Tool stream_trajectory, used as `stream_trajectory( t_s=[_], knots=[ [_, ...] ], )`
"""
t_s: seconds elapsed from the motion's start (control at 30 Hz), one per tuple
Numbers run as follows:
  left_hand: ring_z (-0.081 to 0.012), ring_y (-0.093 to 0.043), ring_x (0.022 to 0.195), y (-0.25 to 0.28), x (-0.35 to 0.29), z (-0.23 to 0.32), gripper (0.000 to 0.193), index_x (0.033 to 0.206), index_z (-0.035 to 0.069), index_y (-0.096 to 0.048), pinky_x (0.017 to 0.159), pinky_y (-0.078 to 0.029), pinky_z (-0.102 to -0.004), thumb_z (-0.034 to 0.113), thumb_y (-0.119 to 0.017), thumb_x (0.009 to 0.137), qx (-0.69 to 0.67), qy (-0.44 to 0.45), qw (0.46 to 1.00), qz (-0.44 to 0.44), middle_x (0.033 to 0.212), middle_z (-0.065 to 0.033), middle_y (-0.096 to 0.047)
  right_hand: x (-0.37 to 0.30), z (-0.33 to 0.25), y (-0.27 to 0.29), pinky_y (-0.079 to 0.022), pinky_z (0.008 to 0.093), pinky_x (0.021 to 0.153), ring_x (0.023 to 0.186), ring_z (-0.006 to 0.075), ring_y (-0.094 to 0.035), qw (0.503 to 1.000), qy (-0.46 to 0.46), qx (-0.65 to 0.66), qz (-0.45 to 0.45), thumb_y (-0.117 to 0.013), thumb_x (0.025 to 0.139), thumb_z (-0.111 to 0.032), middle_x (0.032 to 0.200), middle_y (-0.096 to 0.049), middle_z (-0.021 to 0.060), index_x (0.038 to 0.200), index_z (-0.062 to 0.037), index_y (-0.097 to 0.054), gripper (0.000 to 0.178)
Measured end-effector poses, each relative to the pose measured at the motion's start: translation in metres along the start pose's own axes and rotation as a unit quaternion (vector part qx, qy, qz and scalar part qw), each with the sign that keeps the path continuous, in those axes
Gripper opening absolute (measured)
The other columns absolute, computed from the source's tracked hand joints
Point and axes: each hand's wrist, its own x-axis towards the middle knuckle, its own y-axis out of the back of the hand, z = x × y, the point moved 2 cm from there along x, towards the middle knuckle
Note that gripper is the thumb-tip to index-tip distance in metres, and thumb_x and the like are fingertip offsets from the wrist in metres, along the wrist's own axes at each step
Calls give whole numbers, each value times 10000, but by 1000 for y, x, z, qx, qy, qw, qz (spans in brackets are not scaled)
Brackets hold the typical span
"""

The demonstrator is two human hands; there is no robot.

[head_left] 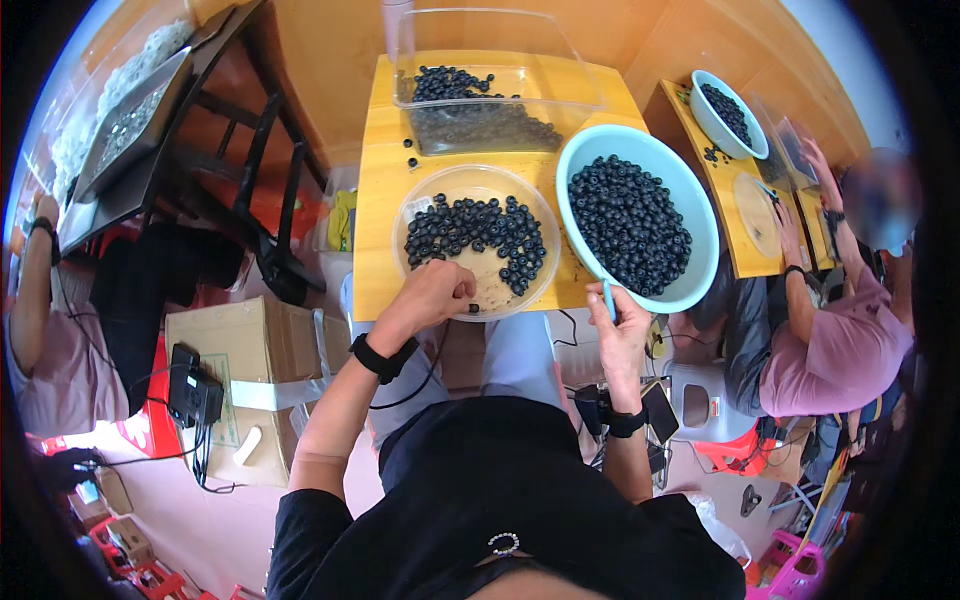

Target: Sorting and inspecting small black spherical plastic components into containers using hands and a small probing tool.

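Observation:
A shallow round clear tray [490,268] lies on the yellow table, with small black bead-like pieces [460,225] spread in an arc across it. My left hand [440,295] is over its near edge, fingers curled together; what they pinch, if anything, is hidden. One black piece [473,309] lies just below those fingertips. My right hand [622,335] is closed around a slim light-blue tool [608,298], its kind unclear, at the table's front edge. Right above it, a pale blue bowl [707,245] is heaped with the same black pieces [630,222].
A clear rectangular bin [575,90] with more black pieces stands at the table's back. At right, a person [830,350] works at another table [715,220] with a similar bowl [700,112]. Another person [70,350] sits at left, near a cardboard box [225,335].

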Motion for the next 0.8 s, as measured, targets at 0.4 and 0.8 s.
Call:
stream_trajectory(
  t_s=[0.4,0.8],
  knots=[
    [-328,-609,739,-4,8,1,82,735,36,-627,646,-482,-401,50,-620,655,58,-47,996,39,746,-131,-608,-3,15,-3,-349,204,516,584,29,-428,999,-27,-14,-19,-643,830,-97,630,-527,-43,924,-1,-664,136],
    [-350,-586,751,-3,3,-3,110,772,13,-602,675,-464,-417,40,-622,668,59,-57,996,26,759,-158,-579,-7,8,-10,-374,228,499,560,42,-460,999,-17,-28,-31,-643,828,-113,610,-568,16,911,-8,-666,136]
  ],
)
